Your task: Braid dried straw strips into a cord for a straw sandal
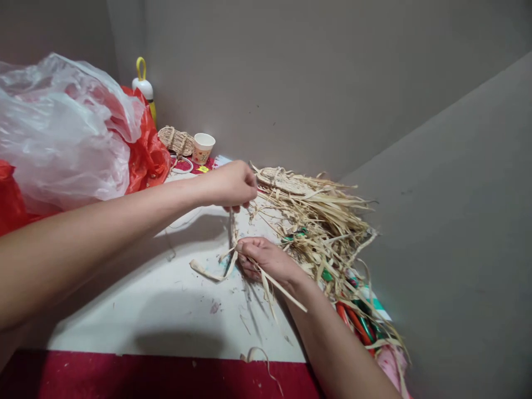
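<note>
My left hand [233, 184] is closed, its fingers curled down around the upper end of a dry straw strand [233, 226]. That strand runs down to my right hand [264, 258], which pinches it between thumb and fingers. Loose straw ends stick out of the right hand's grip: a flat curling strip [206, 273] to the left and thin stalks [286, 290] to the lower right. Beyond the right hand spreads a heap of dry straw [328, 216]. On the heap's far side lies a small woven straw sole [280, 180], close to my left hand.
A white board [124, 327] covers a red surface [166, 377]. Crumpled clear and red plastic bags [62, 127] bulk at left, with a yellow-looped bottle [142, 86] behind. Another woven sole [177, 140] and a paper cup [203, 148] stand near the grey wall [311, 83]. Red-handled tools [358, 323] lie at right.
</note>
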A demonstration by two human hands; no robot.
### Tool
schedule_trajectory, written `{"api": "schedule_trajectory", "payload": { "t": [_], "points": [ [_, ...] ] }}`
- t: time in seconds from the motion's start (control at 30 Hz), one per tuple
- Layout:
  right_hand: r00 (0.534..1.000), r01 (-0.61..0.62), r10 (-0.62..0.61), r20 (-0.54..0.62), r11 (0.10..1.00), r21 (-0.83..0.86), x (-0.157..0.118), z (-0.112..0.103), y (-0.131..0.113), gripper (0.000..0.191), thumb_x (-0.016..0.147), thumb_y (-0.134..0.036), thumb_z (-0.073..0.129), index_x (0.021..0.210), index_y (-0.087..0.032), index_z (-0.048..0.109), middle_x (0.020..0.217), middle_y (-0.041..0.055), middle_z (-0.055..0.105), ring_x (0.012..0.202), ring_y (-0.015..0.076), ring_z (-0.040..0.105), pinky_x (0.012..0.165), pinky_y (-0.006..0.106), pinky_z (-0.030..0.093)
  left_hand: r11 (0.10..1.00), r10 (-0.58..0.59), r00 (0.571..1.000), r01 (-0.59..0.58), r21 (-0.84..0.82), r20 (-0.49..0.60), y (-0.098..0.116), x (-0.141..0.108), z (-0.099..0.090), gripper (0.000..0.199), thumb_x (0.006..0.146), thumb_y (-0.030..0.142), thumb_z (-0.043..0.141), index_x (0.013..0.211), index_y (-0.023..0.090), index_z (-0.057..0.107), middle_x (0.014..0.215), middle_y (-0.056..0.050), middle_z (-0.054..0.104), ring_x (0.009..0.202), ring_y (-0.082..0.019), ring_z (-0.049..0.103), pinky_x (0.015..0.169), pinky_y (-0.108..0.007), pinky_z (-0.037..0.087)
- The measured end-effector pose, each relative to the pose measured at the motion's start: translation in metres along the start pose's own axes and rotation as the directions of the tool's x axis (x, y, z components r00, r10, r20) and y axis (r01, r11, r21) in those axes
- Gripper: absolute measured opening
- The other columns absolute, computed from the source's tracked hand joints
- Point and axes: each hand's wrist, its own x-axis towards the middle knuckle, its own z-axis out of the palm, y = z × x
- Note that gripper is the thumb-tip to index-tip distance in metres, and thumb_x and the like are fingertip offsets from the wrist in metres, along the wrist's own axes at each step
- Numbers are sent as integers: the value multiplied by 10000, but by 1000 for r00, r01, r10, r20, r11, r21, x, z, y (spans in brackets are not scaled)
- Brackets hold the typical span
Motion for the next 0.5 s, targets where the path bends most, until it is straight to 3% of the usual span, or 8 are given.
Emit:
{"api": "schedule_trajectory", "payload": {
  "t": [0.1, 0.17, 0.37, 0.5],
  "points": [
    [1000, 12, -12, 4, 1000, -16, 1, 0, 0, 241, 707, -269, 568, 524, -168, 448, 375, -76, 406, 288, 34, 304, 320, 165, 238, 949, 209, 969, -170, 264, -128, 20, 33, 18, 205, 684, 108, 551, 832, 119, 692, 797, -86, 686, 699, -145, 599, 651, -247, 430],
    [1000, 22, -22, -4, 999, -31, 1, -1, 0, 247, 702, -277, 571, 518, -167, 449, 383, -73, 416, 293, 37, 322, 322, 166, 255, 905, 277, 952, -213, 368, -129, 26, 58, 33, 244, 675, 81, 531, 845, 115, 702, 837, -111, 690, 761, -179, 608, 679, -273, 430],
    [998, 57, -56, 15, 995, -84, 8, -5, 5, 199, 688, -242, 533, 515, -166, 469, 402, -68, 435, 308, 42, 344, 331, 172, 254, 802, 420, 908, -373, 467, 4, 37, 127, 73, 285, 698, 65, 486, 876, 130, 700, 920, -143, 687, 859, -229, 616, 730, -300, 439],
    [997, 81, -80, 11, 983, -164, 13, -9, 9, 171, 678, -214, 511, 515, -166, 489, 409, -61, 439, 329, 46, 319, 347, 189, 245, 797, 486, 872, -469, 381, 58, 51, 165, 95, 438, 721, 82, 505, 1136, 178, 609, 1112, -117, 643, 993, -221, 578, 823, -291, 425]
  ]
}}
